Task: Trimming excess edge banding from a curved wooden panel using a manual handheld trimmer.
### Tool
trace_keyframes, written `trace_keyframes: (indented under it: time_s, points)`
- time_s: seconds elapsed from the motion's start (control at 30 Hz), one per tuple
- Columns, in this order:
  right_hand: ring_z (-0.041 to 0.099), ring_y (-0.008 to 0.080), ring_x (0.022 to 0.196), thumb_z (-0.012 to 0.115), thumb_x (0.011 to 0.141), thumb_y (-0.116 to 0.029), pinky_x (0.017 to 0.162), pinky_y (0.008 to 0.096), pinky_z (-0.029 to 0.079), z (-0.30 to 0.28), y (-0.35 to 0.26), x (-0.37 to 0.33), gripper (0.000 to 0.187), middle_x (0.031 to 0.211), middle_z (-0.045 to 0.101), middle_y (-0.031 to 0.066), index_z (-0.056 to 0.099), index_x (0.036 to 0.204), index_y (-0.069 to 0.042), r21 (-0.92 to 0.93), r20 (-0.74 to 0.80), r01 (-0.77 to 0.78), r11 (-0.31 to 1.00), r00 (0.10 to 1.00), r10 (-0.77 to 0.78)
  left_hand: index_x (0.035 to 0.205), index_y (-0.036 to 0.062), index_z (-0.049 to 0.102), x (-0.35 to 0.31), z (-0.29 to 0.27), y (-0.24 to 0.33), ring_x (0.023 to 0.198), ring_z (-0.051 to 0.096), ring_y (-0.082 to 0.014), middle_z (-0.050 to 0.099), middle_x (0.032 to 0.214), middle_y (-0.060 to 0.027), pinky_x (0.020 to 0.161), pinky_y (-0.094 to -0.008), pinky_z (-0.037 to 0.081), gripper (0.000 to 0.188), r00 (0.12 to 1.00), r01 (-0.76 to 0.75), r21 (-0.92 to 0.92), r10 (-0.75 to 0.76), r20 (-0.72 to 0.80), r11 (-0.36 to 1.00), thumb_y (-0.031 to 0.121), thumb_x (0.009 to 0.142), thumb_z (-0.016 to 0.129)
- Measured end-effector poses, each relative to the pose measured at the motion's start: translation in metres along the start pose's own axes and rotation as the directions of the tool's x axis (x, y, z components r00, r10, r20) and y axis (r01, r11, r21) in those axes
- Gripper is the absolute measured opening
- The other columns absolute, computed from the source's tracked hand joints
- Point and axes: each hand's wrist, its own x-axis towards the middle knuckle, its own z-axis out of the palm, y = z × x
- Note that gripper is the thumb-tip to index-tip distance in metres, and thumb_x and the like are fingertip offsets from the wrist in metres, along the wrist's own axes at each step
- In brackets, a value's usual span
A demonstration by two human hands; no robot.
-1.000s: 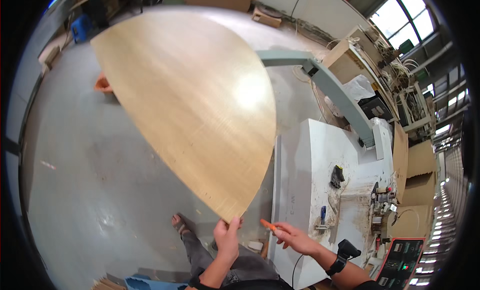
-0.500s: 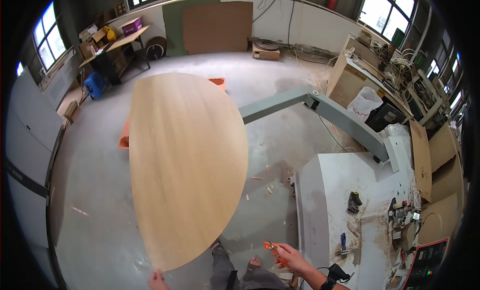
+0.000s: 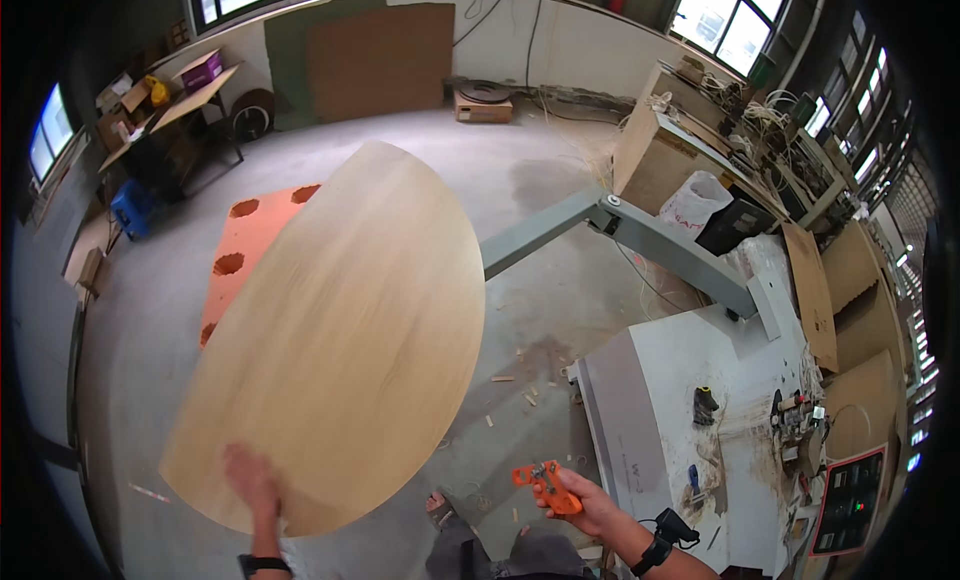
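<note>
A large wood-grain panel [image 3: 350,330], straight along its left side and rounded along its right, lies in front of me. My left hand [image 3: 252,477] rests on its near-left part, fingers laid out over the surface and a little blurred. In my right hand [image 3: 585,505], off the panel's near-right side, is an orange hand tool [image 3: 550,488] with metal fittings. Beneath the panel an orange support plate [image 3: 250,242] with dark round holes shows at the far left.
A grey-green jointed arm [image 3: 680,255] runs from under the panel to the white machine [image 3: 740,360] at right. On that machine lie a black glove [image 3: 705,406] and a blue-handled tool [image 3: 694,477]; a control panel [image 3: 850,502] sits at its near end. Wood scraps [image 3: 530,395] litter the floor.
The panel has turned, its near end swinging left and uncovering more of the orange plate. My left hand has moved from the near edge onto the surface. My right hand still holds the tool.
</note>
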Motion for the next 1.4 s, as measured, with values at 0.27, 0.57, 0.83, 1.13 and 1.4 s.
trace_keyframes:
  time_s: [0.27,0.57,0.83,1.13,1.4]
  points:
    - [0.058,0.0183,0.102,0.067,0.092,-0.031,0.086,0.0339,0.047,-0.001,-0.062,0.026,0.063,0.122,0.057,0.0078,0.039,0.144,-0.008,0.34,0.156,0.233,0.911,0.941,-0.299,0.147,0.0066,0.041,0.032,-0.08,0.357,0.147,0.02,-0.0378,0.033,0.154,-0.0202,0.119,-0.057,0.006,0.074,0.674,-0.684,-0.294,0.733,0.094,0.667,0.052,0.089,0.056]
    - [0.056,0.0076,0.069,0.072,0.084,-0.011,0.062,0.0217,0.044,-0.098,-0.201,0.126,0.036,0.081,0.061,0.0026,0.059,0.118,-0.006,-0.047,-0.345,0.4,0.915,0.853,-0.391,0.14,0.0096,0.048,0.039,-0.074,0.432,0.144,0.028,-0.0363,0.04,0.15,-0.0161,0.116,-0.0598,0.015,0.07,0.432,-0.832,-0.299,0.883,0.182,0.468,0.05,0.085,0.063]
    - [0.053,0.0066,0.065,0.074,0.083,-0.012,0.059,0.0241,0.042,-0.127,-0.329,0.227,0.018,0.077,0.059,-0.0037,0.065,0.098,-0.008,-0.268,-0.26,0.556,0.787,0.744,-0.615,0.121,0.012,0.063,0.032,-0.067,0.38,0.136,0.04,-0.0372,0.053,0.137,-0.0141,0.113,-0.0594,0.023,0.059,0.32,-0.888,-0.289,0.932,0.168,0.357,0.047,0.074,0.071]
    - [0.058,0.0094,0.082,0.069,0.084,-0.01,0.073,0.0284,0.049,-0.115,-0.41,0.285,0.03,0.094,0.065,-0.0002,0.064,0.113,-0.002,-0.473,-0.088,0.584,0.659,0.713,-0.695,0.127,0.0119,0.063,0.027,-0.07,0.354,0.134,0.045,-0.0359,0.056,0.135,-0.0144,0.114,-0.0581,0.027,0.051,0.285,-0.828,-0.431,0.931,0.226,0.358,0.04,0.085,0.064]
    - [0.058,0.0127,0.077,0.067,0.082,-0.01,0.072,0.0302,0.049,-0.115,-0.429,0.295,0.032,0.087,0.065,0.0047,0.063,0.112,0.0,-0.705,-0.047,0.529,0.473,0.63,-0.775,0.13,0.0146,0.062,0.03,-0.063,0.33,0.135,0.045,-0.0327,0.056,0.137,-0.0115,0.114,-0.0561,0.027,0.053,0.204,-0.846,-0.448,0.951,0.232,0.29,0.042,0.084,0.061]
